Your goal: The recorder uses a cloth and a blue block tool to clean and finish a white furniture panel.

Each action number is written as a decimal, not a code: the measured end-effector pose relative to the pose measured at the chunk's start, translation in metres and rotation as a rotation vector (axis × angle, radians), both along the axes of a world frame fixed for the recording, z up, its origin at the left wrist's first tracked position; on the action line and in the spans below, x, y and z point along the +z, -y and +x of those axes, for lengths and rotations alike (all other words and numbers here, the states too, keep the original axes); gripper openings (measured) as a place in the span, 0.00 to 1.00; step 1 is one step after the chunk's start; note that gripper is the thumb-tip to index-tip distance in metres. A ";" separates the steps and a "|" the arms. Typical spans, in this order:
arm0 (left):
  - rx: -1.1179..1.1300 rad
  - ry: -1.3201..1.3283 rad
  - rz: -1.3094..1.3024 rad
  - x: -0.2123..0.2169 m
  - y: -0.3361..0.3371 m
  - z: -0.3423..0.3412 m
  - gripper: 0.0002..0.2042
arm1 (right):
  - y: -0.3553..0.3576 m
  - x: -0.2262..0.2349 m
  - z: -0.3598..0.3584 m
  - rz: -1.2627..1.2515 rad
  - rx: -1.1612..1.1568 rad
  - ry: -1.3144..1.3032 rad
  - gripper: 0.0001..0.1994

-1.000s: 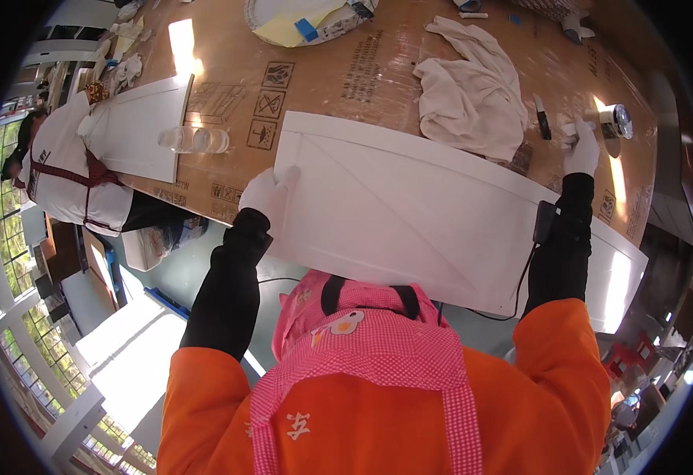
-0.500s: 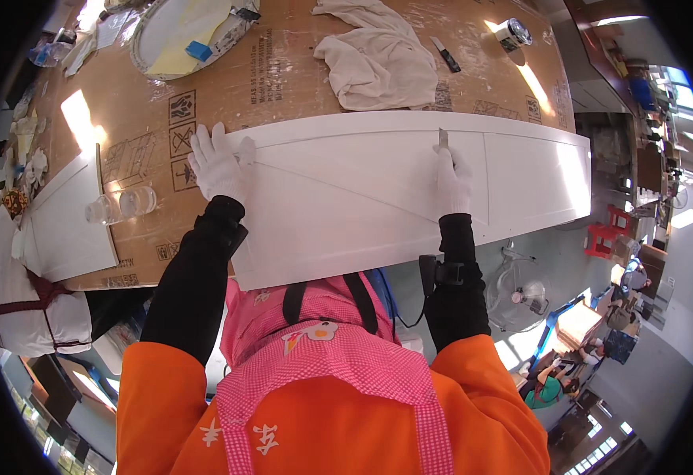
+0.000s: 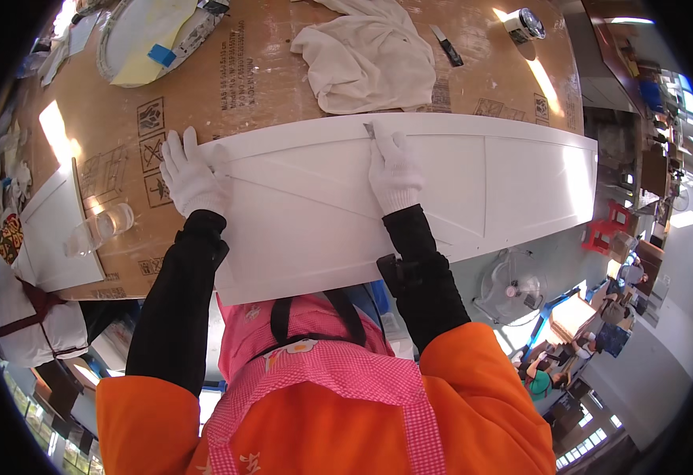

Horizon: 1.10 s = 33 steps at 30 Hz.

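My gloved left hand (image 3: 190, 176) lies flat, fingers spread, on the white panel (image 3: 410, 198); my right hand (image 3: 394, 170) grips a small scraper (image 3: 372, 130) at its far edge.

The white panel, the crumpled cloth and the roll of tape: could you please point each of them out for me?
white panel (image 3: 512, 182): head view, on its bare flat face right of the hands.
crumpled cloth (image 3: 370, 59): head view, middle of the heap.
roll of tape (image 3: 525, 24): head view, on its top side.

Rag (image 3: 366, 55) crowds far edge; panel (image 3: 520, 182) rt end free.
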<state>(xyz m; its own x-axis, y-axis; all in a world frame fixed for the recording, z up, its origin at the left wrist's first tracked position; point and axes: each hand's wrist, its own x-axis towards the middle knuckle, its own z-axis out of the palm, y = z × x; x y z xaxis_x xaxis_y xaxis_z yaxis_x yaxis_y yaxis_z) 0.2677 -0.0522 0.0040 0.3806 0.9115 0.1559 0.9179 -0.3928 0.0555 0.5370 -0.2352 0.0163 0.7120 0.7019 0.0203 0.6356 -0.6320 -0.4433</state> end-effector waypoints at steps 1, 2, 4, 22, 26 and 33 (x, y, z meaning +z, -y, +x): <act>0.007 0.000 -0.021 -0.002 0.002 0.001 0.29 | 0.000 -0.002 -0.001 -0.027 0.095 -0.046 0.16; 0.015 0.005 -0.034 -0.002 0.001 0.005 0.29 | 0.007 -0.009 0.022 -0.027 0.089 -0.044 0.16; -0.006 0.024 -0.029 -0.002 0.001 0.015 0.29 | 0.026 -0.017 0.081 0.266 -0.334 -0.003 0.17; 0.001 -0.039 -0.014 -0.004 -0.001 0.002 0.30 | 0.027 0.000 0.059 -0.112 -0.036 0.146 0.17; -0.049 0.009 -0.007 -0.009 0.002 0.018 0.30 | 0.070 -0.020 0.147 0.131 -0.327 0.145 0.19; -0.039 0.018 0.015 -0.002 0.004 0.015 0.29 | 0.004 -0.022 -0.008 -0.153 0.034 0.059 0.24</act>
